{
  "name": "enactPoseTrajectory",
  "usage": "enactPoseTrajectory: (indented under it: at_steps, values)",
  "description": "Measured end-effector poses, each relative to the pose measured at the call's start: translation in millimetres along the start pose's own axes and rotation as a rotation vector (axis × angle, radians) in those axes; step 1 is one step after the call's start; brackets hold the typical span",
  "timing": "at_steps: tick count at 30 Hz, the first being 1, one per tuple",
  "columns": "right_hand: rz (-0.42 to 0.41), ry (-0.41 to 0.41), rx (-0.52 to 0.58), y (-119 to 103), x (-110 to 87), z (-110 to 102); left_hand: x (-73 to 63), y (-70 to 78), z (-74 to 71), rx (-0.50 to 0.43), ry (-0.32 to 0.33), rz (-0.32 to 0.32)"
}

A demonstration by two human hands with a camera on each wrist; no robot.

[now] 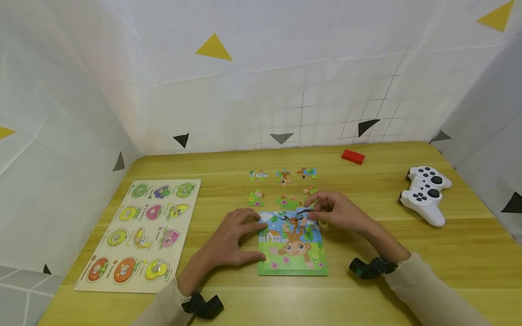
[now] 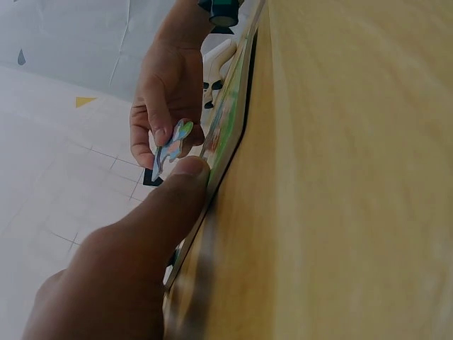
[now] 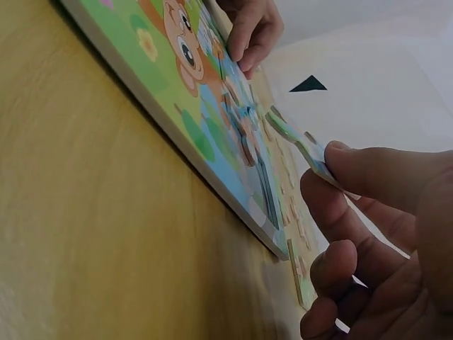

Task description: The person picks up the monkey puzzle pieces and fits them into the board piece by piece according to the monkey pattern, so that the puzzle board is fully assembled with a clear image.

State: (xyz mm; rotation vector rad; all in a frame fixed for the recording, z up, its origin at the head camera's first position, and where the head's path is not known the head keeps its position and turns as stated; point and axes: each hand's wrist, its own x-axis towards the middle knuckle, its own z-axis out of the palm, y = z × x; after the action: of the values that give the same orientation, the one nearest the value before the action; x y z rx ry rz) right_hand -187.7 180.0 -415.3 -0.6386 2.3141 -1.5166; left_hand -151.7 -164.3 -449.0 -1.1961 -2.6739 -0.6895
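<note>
A square monkey puzzle board lies on the table in front of me, partly filled with pieces. At its left edge rests my left hand, thumb and forefinger spread apart along the side. In the left wrist view the left thumb touches the board's rim. My right hand is over the board's upper right corner. It pinches a jigsaw piece between thumb and fingers, tilted and raised off the board. Loose jigsaw pieces lie in two rows behind the board.
A wooden fruit peg puzzle lies to the left on the wooden table. On the right is a white game controller. A red block sits near the back edge, before a white cloth wall.
</note>
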Motion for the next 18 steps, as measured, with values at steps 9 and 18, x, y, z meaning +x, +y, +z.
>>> enactPoseTrajectory:
  at_steps: [9,18]
  values:
    - [-0.002,-0.025,-0.06,1.0,0.0,3.0,-0.5,-0.2,0.9,0.001,0.008,0.006]
    - [0.004,-0.004,-0.132,1.3,0.3,8.4,-1.0,-1.7,2.0,0.002,0.026,0.027]
